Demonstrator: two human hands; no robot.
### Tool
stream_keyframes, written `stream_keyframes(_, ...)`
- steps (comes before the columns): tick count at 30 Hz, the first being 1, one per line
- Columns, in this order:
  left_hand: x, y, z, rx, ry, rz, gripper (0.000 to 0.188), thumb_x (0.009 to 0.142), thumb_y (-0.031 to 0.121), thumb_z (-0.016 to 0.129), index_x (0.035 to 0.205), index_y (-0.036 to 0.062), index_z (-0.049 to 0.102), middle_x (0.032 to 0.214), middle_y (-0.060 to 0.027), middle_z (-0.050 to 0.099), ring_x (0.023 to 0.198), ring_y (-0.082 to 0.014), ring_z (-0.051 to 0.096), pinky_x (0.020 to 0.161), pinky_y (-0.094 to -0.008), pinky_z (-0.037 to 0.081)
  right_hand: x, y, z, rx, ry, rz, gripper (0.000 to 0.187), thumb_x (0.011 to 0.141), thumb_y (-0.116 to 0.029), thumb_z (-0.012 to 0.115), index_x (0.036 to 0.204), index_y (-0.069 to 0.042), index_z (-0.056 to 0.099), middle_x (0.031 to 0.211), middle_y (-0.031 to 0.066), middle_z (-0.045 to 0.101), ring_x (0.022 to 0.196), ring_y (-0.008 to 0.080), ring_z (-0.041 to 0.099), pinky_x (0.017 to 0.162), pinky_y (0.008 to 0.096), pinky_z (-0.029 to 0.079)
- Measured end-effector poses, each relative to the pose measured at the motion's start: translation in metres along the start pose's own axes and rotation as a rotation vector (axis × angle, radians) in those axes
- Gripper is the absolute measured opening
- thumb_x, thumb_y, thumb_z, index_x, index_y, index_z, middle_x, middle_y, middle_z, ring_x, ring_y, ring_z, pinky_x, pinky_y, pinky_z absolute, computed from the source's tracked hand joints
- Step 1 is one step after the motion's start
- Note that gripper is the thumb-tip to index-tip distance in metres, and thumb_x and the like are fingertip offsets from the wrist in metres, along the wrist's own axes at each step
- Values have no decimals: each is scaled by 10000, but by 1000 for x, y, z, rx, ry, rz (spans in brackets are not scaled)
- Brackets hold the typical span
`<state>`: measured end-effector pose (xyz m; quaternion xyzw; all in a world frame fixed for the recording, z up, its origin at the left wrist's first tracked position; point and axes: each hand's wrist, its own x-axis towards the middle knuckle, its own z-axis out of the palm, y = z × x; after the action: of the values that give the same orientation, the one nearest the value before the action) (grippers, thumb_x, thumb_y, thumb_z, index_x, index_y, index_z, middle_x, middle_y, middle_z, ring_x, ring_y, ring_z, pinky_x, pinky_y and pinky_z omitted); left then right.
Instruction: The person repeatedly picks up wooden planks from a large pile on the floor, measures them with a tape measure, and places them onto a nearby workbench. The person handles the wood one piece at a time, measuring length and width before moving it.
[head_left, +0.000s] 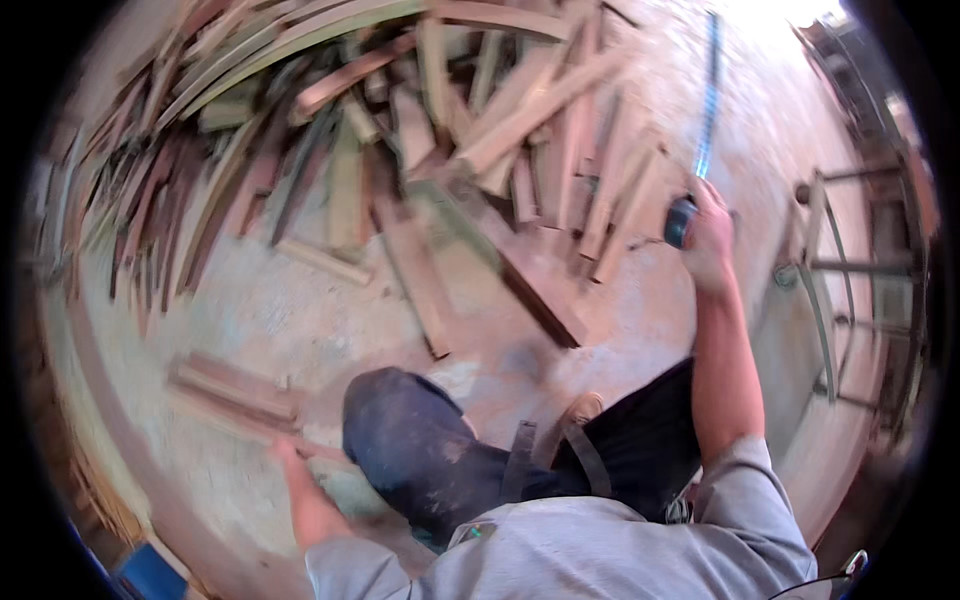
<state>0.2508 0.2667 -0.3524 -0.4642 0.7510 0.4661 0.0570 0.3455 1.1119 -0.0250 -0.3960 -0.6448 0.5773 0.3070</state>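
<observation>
My right hand (710, 235) is closed around a dark, rounded tape measure (681, 222), out to my right. Its blade (710, 110), bluish in the light, stretches away from me toward the far side. Low on the left, my left hand (287, 450) is at the near edge of a few brown wooden boards (235, 392), which lie side by side. Motion blur smears its fingers, so whether they grip a board does not show.
A big heap of loose wooden pieces (400, 130) covers the far floor. A thick beam (520, 270) juts toward me from it. At the right stands a metal frame (865, 268). Something blue (150, 573) sits at the lower left. My bent knee (395, 420) lies between my arms.
</observation>
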Motion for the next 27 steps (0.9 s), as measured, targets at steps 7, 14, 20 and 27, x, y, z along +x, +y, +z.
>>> stream_keyframes(7,-50,178,68,836,238,775,591,916,301,574,1358,-71,449,1352,-284,505,1259,-405,487,1066,-458,384,-7,-20,21,380,-22,118,173,945,-186,597,969,-21,640,793,34,625,638,86,574,580,238,468)
stream_keyframes(14,-305,345,296,645,-651,1200,619,881,267,619,1388,-33,429,1372,-233,502,1283,-352,480,1063,-410,386,-15,-30,3,413,12,171,174,943,-146,588,995,17,624,801,64,646,659,105,603,602,255,501)
stream_keyframes(20,-435,348,426,775,-529,1735,663,835,285,715,1347,-34,438,1287,-224,524,1166,-388,521,987,-455,434,-18,-38,-8,410,-46,153,174,938,-144,564,881,-4,651,745,31,637,609,64,540,568,224,443)
stream_keyframes(27,-471,321,437,936,-480,1729,420,832,227,679,1113,-32,504,950,-192,642,861,-368,648,742,-434,540,-24,-43,-22,421,-57,208,175,934,-139,566,880,-4,663,739,20,642,629,51,531,594,216,439)
